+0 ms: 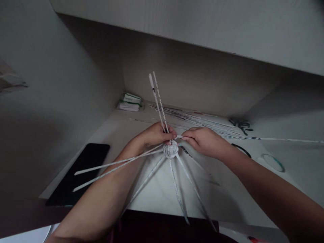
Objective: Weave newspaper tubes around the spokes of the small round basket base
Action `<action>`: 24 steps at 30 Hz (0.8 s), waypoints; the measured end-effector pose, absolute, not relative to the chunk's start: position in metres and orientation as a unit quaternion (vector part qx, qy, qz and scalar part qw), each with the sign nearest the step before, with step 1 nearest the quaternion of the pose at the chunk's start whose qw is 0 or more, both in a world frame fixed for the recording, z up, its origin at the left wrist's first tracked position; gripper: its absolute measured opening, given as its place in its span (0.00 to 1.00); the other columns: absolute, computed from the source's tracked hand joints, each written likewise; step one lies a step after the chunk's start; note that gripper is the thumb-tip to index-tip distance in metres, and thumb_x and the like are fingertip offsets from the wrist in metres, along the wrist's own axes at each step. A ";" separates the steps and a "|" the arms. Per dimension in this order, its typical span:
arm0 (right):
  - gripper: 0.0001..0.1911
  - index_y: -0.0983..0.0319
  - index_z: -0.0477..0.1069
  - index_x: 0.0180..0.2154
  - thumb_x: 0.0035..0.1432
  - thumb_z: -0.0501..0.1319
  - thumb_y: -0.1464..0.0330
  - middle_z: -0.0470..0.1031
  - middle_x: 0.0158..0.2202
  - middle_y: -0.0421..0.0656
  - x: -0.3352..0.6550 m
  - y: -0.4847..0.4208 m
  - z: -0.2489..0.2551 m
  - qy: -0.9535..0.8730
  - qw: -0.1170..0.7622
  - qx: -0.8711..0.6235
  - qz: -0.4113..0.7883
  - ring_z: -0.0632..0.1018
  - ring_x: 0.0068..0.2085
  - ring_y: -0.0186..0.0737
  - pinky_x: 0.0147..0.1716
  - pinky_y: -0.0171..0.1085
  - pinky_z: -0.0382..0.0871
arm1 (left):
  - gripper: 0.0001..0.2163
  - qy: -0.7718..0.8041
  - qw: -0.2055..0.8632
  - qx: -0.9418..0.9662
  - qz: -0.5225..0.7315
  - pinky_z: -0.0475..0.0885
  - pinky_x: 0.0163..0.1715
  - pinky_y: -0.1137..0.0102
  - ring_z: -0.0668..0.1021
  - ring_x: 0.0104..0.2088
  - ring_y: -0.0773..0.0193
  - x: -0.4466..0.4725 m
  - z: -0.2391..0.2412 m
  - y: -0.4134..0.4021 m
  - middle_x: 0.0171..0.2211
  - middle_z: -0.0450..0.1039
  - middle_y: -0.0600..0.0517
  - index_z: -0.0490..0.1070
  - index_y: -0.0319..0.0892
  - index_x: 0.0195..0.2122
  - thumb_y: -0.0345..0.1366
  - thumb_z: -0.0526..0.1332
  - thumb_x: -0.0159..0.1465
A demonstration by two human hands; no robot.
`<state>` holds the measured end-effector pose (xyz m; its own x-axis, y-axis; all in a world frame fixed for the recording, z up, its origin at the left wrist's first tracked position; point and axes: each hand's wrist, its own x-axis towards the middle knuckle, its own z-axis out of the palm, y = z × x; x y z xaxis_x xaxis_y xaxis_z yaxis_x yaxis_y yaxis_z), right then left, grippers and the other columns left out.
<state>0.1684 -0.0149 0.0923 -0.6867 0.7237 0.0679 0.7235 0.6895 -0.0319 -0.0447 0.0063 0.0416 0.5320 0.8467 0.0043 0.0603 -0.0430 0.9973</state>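
A small woven hub of rolled paper tubes (170, 149) hangs just above the white desk (141, 135), with several long paper spokes radiating out and down from it. My left hand (154, 134) is closed round two upright spokes (158, 101) at the hub's top. My right hand (202, 140) pinches a long paper tube (273, 139) close to the hub; the tube stretches away to the right. Both hands meet at the hub.
A bundle of spare paper tubes (192, 118) lies at the back of the desk. A folded green-and-white packet (130, 102) sits in the back corner. Scissors (241, 125) and a tape roll (273, 162) lie on the right, a black phone (81, 172) on the left.
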 end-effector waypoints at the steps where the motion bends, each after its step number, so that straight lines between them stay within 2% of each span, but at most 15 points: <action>1: 0.16 0.57 0.76 0.38 0.66 0.51 0.62 0.79 0.36 0.43 0.167 -0.015 0.091 -0.918 0.032 -0.396 -0.001 0.77 0.37 0.40 0.36 0.37 0.63 | 0.05 0.352 0.599 0.639 0.330 0.68 0.25 0.75 0.72 0.22 0.71 -0.044 0.042 0.006 0.22 0.71 0.54 0.74 0.37 0.29 0.34 0.65 0.54; 10: 0.15 0.56 0.74 0.48 0.65 0.52 0.67 0.80 0.42 0.43 0.169 -0.012 0.096 -0.914 0.065 -0.397 0.062 0.78 0.42 0.41 0.40 0.37 0.66 | 0.04 0.390 0.599 0.612 0.339 0.68 0.23 0.76 0.72 0.20 0.72 -0.043 0.043 0.007 0.20 0.70 0.56 0.72 0.36 0.28 0.31 0.64 0.53; 18: 0.14 0.58 0.78 0.41 0.64 0.54 0.66 0.80 0.38 0.44 0.157 -0.012 0.087 -0.907 0.086 -0.410 0.040 0.78 0.40 0.41 0.39 0.36 0.65 | 0.04 0.395 0.585 0.624 0.336 0.67 0.21 0.76 0.72 0.20 0.71 -0.040 0.032 0.010 0.20 0.69 0.56 0.72 0.37 0.27 0.31 0.64 0.52; 24: 0.13 0.57 0.78 0.40 0.64 0.54 0.65 0.81 0.38 0.43 0.153 -0.008 0.074 -0.897 0.111 -0.424 0.052 0.78 0.40 0.41 0.38 0.35 0.64 | 0.03 0.418 0.571 0.618 0.341 0.66 0.21 0.76 0.71 0.19 0.71 -0.039 0.029 0.011 0.19 0.69 0.56 0.72 0.37 0.26 0.30 0.64 0.51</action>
